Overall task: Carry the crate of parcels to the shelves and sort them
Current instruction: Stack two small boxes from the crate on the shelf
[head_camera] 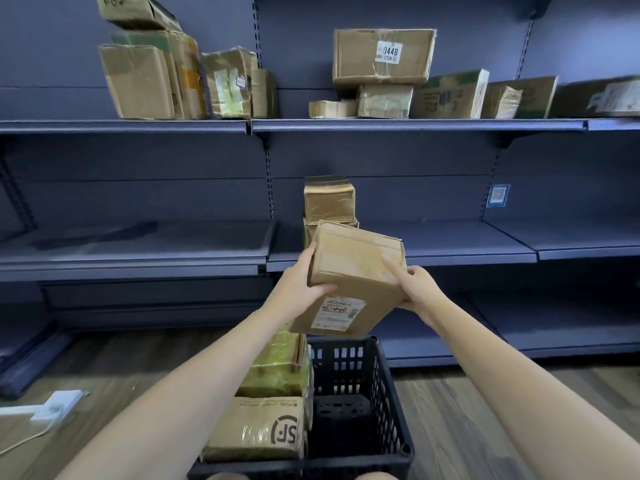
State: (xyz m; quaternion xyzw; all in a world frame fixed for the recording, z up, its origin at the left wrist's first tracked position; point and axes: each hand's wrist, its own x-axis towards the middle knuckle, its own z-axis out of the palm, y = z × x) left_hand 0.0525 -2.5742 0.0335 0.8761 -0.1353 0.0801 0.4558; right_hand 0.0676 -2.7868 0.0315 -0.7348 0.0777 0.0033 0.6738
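Left hand (300,283) grips the near-left side of a brown parcel (349,278), thumb curled over its top edge; right hand (414,285) cups the right side, fingers wrapped under. Parcel held tilted above the black crate (377,403), which sits on the floor with more parcels in its left half. Step judged: sorting. Next move calls for setting it on the middle shelf (433,251) beside the stacked boxes (329,202).

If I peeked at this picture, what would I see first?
First, the brown box in the middle, tilted and held up by the left hand and right hand. Below it sits a black crate with more parcels in its left half. Behind stand blue shelves, the top shelf crowded with boxes.
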